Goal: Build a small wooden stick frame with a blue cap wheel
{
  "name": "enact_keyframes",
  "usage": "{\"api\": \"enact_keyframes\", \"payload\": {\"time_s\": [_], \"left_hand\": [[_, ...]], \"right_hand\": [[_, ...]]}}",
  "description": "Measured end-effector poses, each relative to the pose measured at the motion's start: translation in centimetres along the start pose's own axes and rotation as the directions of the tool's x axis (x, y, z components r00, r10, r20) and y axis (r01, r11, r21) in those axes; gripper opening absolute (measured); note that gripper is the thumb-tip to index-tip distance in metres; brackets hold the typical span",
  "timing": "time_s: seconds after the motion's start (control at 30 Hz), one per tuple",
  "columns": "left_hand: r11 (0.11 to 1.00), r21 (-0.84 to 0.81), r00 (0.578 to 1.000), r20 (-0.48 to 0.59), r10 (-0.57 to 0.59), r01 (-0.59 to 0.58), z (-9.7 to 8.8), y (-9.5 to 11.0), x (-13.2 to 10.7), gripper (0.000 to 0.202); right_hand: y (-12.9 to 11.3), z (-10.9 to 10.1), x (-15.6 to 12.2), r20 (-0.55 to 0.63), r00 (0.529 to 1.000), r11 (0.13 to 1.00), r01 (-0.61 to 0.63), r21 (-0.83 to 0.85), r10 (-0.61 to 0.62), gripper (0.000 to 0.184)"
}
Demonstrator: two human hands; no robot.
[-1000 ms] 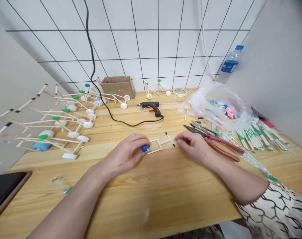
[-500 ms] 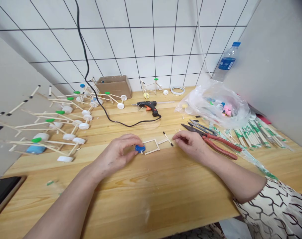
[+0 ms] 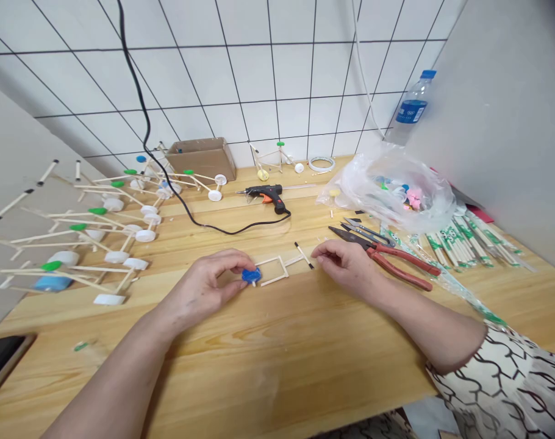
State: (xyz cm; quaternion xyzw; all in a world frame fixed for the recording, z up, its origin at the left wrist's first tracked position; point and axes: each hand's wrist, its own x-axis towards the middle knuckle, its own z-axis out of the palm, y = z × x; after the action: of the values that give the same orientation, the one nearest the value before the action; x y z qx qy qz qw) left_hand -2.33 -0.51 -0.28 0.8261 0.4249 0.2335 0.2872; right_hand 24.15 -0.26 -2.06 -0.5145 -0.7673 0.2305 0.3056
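While my left hand pinches a bright blue piece beside the pale stick frame, my right hand sits opposite. Can't tell its grip.

The right sleeve is loose and off-white, printed with dark, curving, branching lines that run close to its wide hem, which ends partway along the right forearm. The left forearm is bare as far as it shows. Dark-and-light patterned cloth shows below the near edge of the bench.
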Motion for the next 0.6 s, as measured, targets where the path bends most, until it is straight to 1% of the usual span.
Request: {"api": "enact_keyframes", "payload": {"time_s": [0.37,0.5,0.6], "left_hand": [[1.000,-0.016,1.000,-0.005,-0.013,0.013,-0.38,0.47,0.23,0.014],[1.000,-0.014,1.000,-0.025,-0.018,0.018,-0.30,0.49,0.28,0.013],[0.999,-0.031,1.000,-0.019,-0.008,0.008,-0.25,0.42,0.29,0.015]], "right_hand": [[-0.33,-0.13,-0.08,0.003,1.000,1.000,-0.010,0.028,0.010,0.019],[-0.38,-0.15,-0.14,0.000,1.000,0.998,-0.016,0.064,0.016,0.019],[-0.33,-0.06,-0.26,-0.003,1.000,0.996,-0.016,0.090,0.016,0.018]]}}
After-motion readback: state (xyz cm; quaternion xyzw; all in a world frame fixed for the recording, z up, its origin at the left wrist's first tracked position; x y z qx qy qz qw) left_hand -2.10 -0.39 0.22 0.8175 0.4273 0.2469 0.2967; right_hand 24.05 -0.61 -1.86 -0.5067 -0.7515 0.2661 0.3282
